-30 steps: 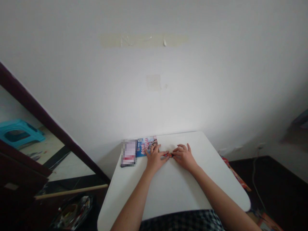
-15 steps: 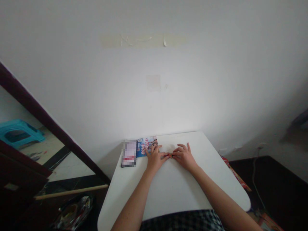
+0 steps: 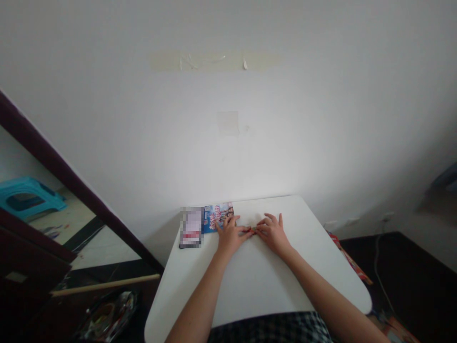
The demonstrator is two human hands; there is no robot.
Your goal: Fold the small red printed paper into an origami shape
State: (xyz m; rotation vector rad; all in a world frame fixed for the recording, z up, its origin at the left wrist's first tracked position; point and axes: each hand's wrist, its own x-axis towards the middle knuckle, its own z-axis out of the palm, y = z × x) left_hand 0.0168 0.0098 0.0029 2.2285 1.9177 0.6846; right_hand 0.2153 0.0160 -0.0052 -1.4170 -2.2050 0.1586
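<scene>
Over the white table (image 3: 260, 281), my two hands meet at the fingertips around a small reddish and greenish piece (image 3: 253, 229), too small and covered to identify. My left hand (image 3: 229, 233) pinches its left end between thumb and forefinger, the other fingers spread over the edge of a blue printed leaflet (image 3: 210, 219). From the other side, my right hand (image 3: 274, 234) pinches the same piece, its remaining fingers raised and bent. Left of the leaflet lies a dark-edged, phone-shaped item (image 3: 192, 227) with its face blurred out.
A pale wall (image 3: 271, 157) rises behind the table. To the left stand a dark-framed mirror or opening (image 3: 67, 162), showing a blue stool (image 3: 30, 197), and a black bag of odds and ends (image 3: 107, 317) on the floor. A cable (image 3: 377, 259) hangs at right.
The fingertips of both hands have shifted very slightly around the small piece, and its visible part looks a little different. The leaflet and the phone-shaped item have stayed in place.
</scene>
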